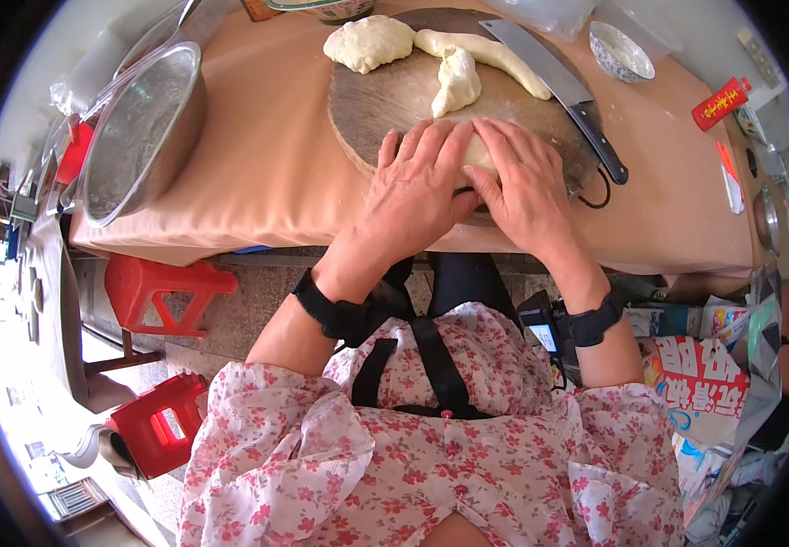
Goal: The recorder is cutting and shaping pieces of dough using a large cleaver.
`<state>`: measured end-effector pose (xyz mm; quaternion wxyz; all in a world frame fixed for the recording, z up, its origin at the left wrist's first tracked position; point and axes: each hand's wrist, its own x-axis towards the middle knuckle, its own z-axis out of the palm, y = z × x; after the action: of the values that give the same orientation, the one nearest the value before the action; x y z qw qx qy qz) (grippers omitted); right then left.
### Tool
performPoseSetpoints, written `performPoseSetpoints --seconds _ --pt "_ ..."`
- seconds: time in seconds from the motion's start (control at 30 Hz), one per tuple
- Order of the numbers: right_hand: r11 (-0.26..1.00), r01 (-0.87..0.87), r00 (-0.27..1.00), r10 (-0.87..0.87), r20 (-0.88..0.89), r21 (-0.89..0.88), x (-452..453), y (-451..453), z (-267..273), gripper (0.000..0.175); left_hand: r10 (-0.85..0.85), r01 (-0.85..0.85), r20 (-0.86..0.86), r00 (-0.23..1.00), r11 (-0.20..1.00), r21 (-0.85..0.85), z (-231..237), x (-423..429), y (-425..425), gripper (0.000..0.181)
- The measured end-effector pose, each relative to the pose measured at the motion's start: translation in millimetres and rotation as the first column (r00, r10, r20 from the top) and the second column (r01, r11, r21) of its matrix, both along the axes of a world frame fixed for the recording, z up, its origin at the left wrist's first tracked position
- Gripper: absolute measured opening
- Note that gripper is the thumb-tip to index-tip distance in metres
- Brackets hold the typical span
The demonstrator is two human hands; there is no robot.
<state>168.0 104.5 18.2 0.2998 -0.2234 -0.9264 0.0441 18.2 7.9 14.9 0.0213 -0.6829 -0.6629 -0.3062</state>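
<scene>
My left hand (pixel 413 183) and my right hand (pixel 528 186) cup a piece of dough (pixel 481 156) from both sides, near the front edge of a round wooden chopping board (pixel 370 102). Fingers and palms hide most of this piece. Just beyond my fingertips lies a smaller, uneven dough piece (pixel 459 82). A long dough roll (pixel 497 55) curves behind it, and a larger dough lump (pixel 370 42) rests at the board's far left. The cleaver (pixel 541 65) lies across the right side of the board, its black handle reaching past the rim towards me.
A large metal basin (pixel 141 137) stands tilted-looking at the table's left. A patterned bowl (pixel 620 53) with white contents and a red bottle (pixel 721 104) are at the right. Red plastic stools (pixel 162 297) stand below left; printed bags (pixel 699 383) lie below right.
</scene>
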Motion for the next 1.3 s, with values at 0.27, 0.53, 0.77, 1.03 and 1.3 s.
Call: performPoseSetpoints --seconds 0.27,0.53,0.77,1.03,1.3 --pt "1.000 0.012 1.000 -0.012 0.003 -0.022 -1 2 -2 0.051 -0.007 0.005 -0.038 0.999 0.999 -0.041 2 -4 1 0.073" --pt "0.998 0.032 0.999 -0.033 0.022 0.052 9 -15 -3 0.054 -0.017 0.017 0.001 1.000 1.000 0.012 -1 5 -11 0.075" --pt "1.000 0.018 0.999 -0.019 0.030 0.016 5 -6 -1 0.054 -0.029 0.029 0.005 1.000 1.000 0.005 -1 1 -4 0.076" --pt "1.000 -0.001 1.000 0.001 0.006 -0.029 -2 3 -1 0.052 -0.016 0.016 -0.012 1.000 1.000 -0.025 0 -6 5 0.070" --pt "1.000 -0.011 1.000 0.011 0.000 0.010 4 -6 1 0.053 -0.045 0.042 0.043 0.998 0.996 0.074 -2 -2 -2 0.061"
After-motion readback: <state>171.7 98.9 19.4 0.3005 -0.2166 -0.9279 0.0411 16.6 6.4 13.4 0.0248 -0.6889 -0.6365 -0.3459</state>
